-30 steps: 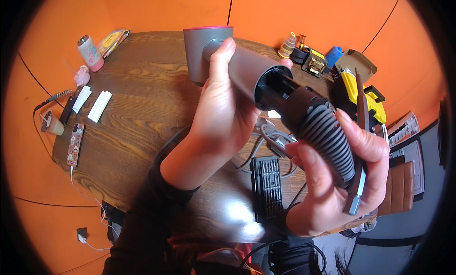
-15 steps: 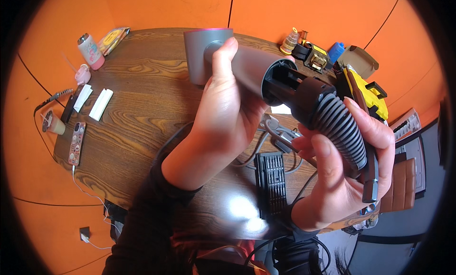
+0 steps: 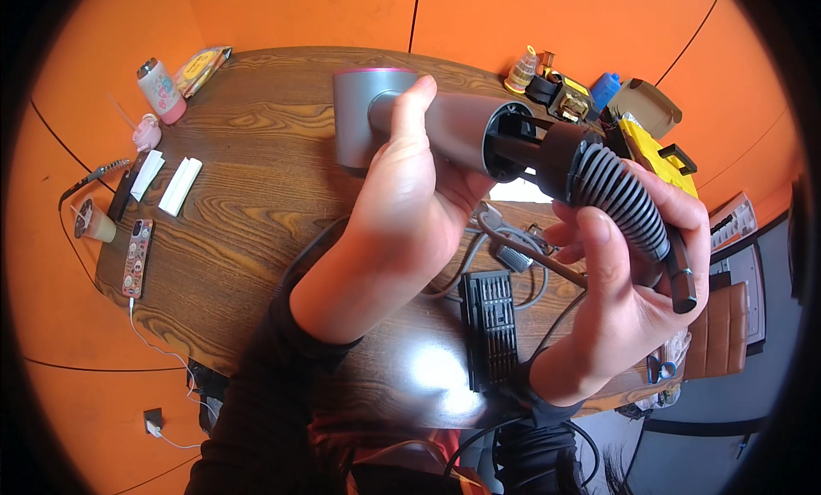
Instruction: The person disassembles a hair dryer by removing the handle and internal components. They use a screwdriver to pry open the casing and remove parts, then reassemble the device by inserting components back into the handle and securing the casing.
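Note:
My left hand (image 3: 402, 183) is wrapped round the grey handle of a hair dryer (image 3: 355, 123) with a pink rim, its thumb lying along the handle near the head. Out of the handle's open end sticks a black inner part (image 3: 560, 157) with slots in it, partly drawn out. It runs into a ribbed black sleeve (image 3: 623, 203), which my right hand (image 3: 629, 281) grips between thumb and fingers. A dark rod with a faceted end (image 3: 682, 285) also lies in my right hand, beside the sleeve; its other end is hidden.
Below the hands lie a black bit case (image 3: 490, 328) and a coiled grey cable (image 3: 539, 277). A phone (image 3: 137, 260), a drink cup (image 3: 94, 221), folded white papers (image 3: 180, 187) and a tumbler (image 3: 161, 91) stand or lie at left. A yellow case (image 3: 654, 157) and cardboard box (image 3: 646, 106) are at right.
The hair dryer has shifted slightly right and down. My right hand has swung the ribbed sleeve and rod a little right; the rod's end now sits higher.

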